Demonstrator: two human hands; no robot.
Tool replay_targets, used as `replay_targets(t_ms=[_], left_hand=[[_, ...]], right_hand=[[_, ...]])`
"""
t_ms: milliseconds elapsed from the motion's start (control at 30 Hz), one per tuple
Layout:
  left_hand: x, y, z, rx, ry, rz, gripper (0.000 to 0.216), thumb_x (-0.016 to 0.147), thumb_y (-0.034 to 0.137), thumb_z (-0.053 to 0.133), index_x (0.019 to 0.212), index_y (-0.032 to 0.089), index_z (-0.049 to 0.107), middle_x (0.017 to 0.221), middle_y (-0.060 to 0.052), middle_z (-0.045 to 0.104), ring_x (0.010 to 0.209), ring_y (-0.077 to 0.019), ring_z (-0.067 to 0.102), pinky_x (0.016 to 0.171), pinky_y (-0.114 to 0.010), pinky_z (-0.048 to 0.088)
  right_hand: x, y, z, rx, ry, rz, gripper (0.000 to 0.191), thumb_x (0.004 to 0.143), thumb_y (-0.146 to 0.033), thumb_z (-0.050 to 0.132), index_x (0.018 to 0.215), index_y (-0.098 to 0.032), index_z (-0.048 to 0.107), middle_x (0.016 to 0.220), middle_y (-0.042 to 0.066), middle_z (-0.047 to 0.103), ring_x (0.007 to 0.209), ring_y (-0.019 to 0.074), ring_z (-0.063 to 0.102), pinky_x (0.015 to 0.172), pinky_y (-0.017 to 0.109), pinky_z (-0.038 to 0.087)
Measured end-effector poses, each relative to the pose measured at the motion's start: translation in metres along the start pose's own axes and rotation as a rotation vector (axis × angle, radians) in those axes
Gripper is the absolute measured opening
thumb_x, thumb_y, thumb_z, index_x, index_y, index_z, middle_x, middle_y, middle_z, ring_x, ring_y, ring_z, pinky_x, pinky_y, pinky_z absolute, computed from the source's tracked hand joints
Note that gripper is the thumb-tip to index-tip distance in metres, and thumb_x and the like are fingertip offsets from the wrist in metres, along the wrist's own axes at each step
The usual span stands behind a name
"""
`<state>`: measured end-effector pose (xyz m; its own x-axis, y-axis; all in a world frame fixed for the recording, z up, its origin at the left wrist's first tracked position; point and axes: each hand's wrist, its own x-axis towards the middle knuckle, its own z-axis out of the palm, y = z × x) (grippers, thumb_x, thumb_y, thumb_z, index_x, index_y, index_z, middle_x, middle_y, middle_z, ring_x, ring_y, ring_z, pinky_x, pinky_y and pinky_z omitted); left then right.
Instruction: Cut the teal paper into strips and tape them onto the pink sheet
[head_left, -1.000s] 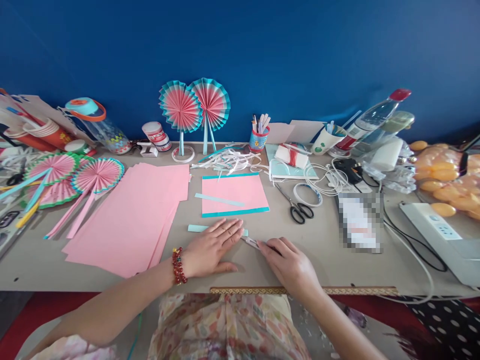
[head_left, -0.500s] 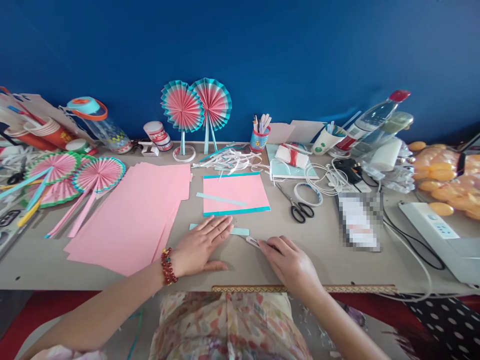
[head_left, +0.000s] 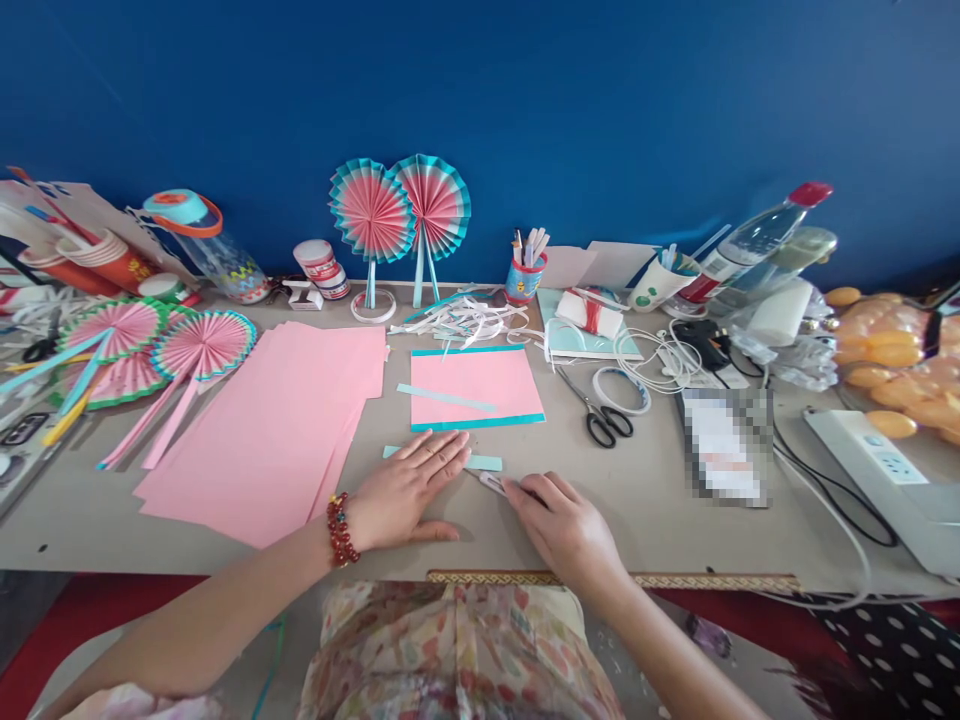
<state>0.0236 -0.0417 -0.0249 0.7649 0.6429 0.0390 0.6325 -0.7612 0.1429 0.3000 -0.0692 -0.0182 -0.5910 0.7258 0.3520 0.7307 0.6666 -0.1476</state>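
Observation:
My left hand (head_left: 412, 490) lies flat with fingers stretched out, pressing on a narrow light-blue paper strip (head_left: 484, 463) whose middle it covers. Gripped in my right hand (head_left: 559, 520) is a small craft knife (head_left: 491, 482), its blade end pointing left, close below the strip's lower edge near my left fingertips. Just beyond my hands lies a pink paper sheet (head_left: 495, 385) with blue bands along its upper and lower edges. Across that sheet's left part rests a second light-blue strip (head_left: 442, 397), lying at a slant.
A stack of pink paper (head_left: 277, 430) lies left, beside folded paper fans (head_left: 204, 345). Black-handled scissors (head_left: 600, 420) and a tape roll (head_left: 621, 390) lie right. Paper scraps (head_left: 465, 318), a pen cup (head_left: 525, 278) and two upright fans (head_left: 431, 205) stand behind; a power strip (head_left: 874, 450) is far right.
My right hand has drawn the craft knife slightly left, nearer my left fingers. My left hand stays on the strip. The whole view has shifted a little.

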Motion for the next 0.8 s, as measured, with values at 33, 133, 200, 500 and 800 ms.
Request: replay_targets(t_ms=[33, 133, 200, 500, 800], left_hand=[[0.000, 0.000, 0.000, -0.002, 0.000, -0.001, 0.096, 0.091, 0.078, 0.032, 0.160, 0.014, 0.011, 0.165, -0.011, 0.014, 0.152, -0.0275, 0.018, 0.124, -0.044, 0.012], [0.000, 0.000, 0.001, -0.010, -0.002, -0.005, 0.097, 0.090, 0.078, 0.032, 0.160, 0.015, 0.010, 0.165, -0.011, 0.014, 0.152, -0.0281, 0.018, 0.124, -0.044, 0.012], [0.001, 0.000, 0.000, -0.020, -0.006, -0.006, 0.097, 0.090, 0.078, 0.033, 0.160, 0.014, 0.008, 0.165, -0.012, 0.014, 0.152, -0.0283, 0.017, 0.124, -0.045, 0.012], [-0.015, -0.012, -0.018, -0.024, -0.001, -0.008, 0.090, 0.096, 0.069, 0.035, 0.160, 0.017, -0.001, 0.165, -0.013, 0.015, 0.152, -0.0269, 0.016, 0.125, -0.048, 0.009], [-0.019, -0.014, -0.005, 0.001, -0.006, -0.016, 0.093, 0.093, 0.074, 0.036, 0.160, 0.016, 0.006, 0.165, -0.011, 0.014, 0.152, -0.0267, 0.019, 0.124, -0.044, 0.012]], right_hand=[[0.001, -0.001, 0.001, 0.000, 0.001, 0.000, 0.027, 0.101, -0.015, 0.045, 0.112, -0.013, 0.070, 0.086, 0.008, 0.065, 0.079, 0.0160, 0.057, 0.071, 0.026, 0.050], [0.003, -0.004, 0.005, 0.004, 0.002, 0.001, 0.026, 0.100, -0.014, 0.047, 0.113, -0.013, 0.069, 0.086, 0.007, 0.065, 0.080, 0.0166, 0.057, 0.072, 0.026, 0.050], [0.004, -0.005, 0.006, 0.007, 0.004, 0.002, 0.025, 0.099, -0.014, 0.048, 0.113, -0.014, 0.069, 0.087, 0.007, 0.065, 0.081, 0.0168, 0.057, 0.072, 0.026, 0.050], [0.009, -0.007, 0.000, 0.060, -0.039, 0.024, 0.027, 0.098, -0.013, 0.047, 0.113, -0.014, 0.069, 0.088, 0.008, 0.065, 0.082, 0.0168, 0.058, 0.074, 0.026, 0.051], [0.014, -0.007, 0.000, 0.077, -0.042, 0.020, 0.030, 0.099, -0.012, 0.043, 0.114, -0.014, 0.069, 0.089, 0.008, 0.066, 0.081, 0.0175, 0.058, 0.071, 0.027, 0.052]])
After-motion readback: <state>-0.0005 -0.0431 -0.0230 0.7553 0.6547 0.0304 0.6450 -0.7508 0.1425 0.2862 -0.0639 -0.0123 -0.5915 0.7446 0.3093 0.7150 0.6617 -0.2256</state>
